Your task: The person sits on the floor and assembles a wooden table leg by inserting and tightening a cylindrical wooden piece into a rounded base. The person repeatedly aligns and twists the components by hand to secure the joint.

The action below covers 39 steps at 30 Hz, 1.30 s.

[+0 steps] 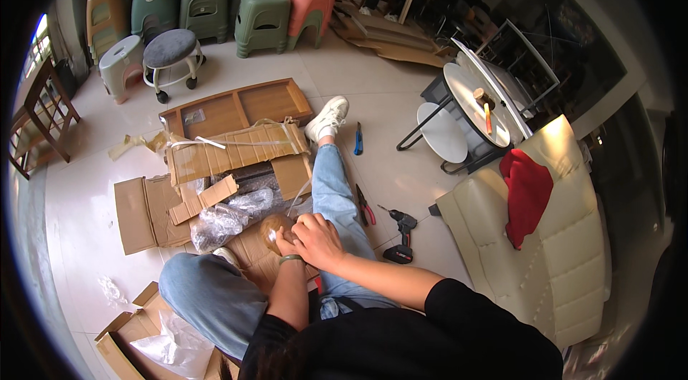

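Between my outstretched and my bent leg, both hands are together over a round, shiny, brownish roll of tape [273, 230]. My left hand [286, 244] has its fingers closed around the roll's near right side. Over it lies my right hand [318, 239], fingers curled down at the roll's edge; their tips are partly hidden. Just beyond sits an opened cardboard box [233, 153] with bubble wrap [240, 216] spilling from it. A dark object inside is mostly covered.
Right of my leg lie a blue cutter [357, 139], red-handled pliers [366, 208] and a cordless drill [403, 235]. A cream padded seat [523, 236] with red cloth [527, 193] stands at the right. Behind the box are a wooden frame [236, 106] and stacked stools [204, 11].
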Tool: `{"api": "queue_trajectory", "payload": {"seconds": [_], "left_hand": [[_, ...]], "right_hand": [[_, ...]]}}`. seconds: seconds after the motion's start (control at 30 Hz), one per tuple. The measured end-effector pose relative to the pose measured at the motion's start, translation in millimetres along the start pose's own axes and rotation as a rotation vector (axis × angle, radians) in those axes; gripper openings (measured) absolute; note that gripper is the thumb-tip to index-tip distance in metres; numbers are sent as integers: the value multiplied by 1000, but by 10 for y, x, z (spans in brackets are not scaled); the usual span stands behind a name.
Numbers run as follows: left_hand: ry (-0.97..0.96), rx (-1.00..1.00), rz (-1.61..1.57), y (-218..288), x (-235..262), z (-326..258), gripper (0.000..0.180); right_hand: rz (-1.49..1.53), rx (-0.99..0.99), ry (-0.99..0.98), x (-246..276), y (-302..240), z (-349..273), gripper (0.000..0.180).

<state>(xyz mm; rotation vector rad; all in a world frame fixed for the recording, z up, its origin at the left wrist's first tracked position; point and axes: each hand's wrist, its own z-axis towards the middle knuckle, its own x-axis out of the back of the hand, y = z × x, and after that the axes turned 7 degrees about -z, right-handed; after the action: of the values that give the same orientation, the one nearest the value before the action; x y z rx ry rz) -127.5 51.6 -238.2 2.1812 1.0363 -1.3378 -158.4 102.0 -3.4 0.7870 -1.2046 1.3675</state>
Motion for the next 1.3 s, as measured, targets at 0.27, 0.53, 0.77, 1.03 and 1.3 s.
{"api": "queue_trajectory", "payload": {"seconds": [0.27,0.53,0.77,1.03,1.3], "left_hand": [[45,-43,176,38,-304,-199,54],[53,1,96,26,-260,-171,56],[43,26,50,24,-201,-148,55],[17,32,26,32,-183,-138,54],[-55,53,-52,17,-24,-101,42]], "right_hand": [[25,61,78,-21,98,34,14],[2,72,104,-62,126,30,15],[-3,91,151,-33,101,59,10],[-15,87,108,-44,91,34,17],[-19,98,126,-27,13,20,16]]}}
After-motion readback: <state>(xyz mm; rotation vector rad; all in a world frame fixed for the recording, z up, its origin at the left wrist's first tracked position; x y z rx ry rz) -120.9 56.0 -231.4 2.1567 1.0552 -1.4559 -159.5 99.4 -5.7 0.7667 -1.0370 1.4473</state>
